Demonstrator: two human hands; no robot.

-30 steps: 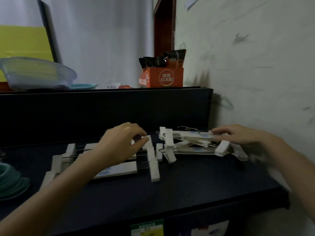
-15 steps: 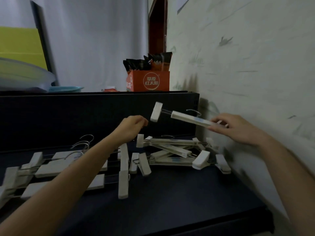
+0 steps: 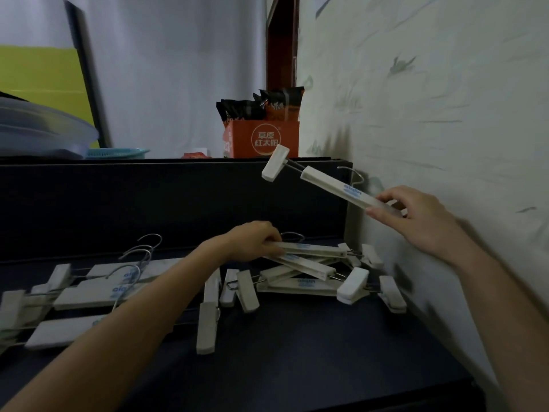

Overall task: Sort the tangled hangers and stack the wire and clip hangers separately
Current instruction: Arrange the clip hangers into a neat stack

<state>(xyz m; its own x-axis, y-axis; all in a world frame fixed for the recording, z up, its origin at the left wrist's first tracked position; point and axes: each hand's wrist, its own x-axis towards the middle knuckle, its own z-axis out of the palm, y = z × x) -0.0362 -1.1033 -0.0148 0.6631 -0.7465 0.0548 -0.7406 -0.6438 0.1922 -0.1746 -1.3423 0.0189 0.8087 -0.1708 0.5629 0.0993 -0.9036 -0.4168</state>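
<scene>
Risk: snag. Right hand (image 3: pixel 416 224) grip pinches one clip hanger (image 3: pixel 332 185), held above tangled pile (image 3: pixel 309 281) on worktop (image 3: pixel 297 358); left hand (image 3: pixel 252 242) grip clamps top hanger (image 3: pixel 315 250). Hooked wires could drag neighbours off.

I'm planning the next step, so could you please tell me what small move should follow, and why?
Probably carry the hanger in the right hand leftward and lay it on the stack. It hangs clear of the pile, which the left hand holds, and the stack at left is made of matching clip hangers.
</scene>
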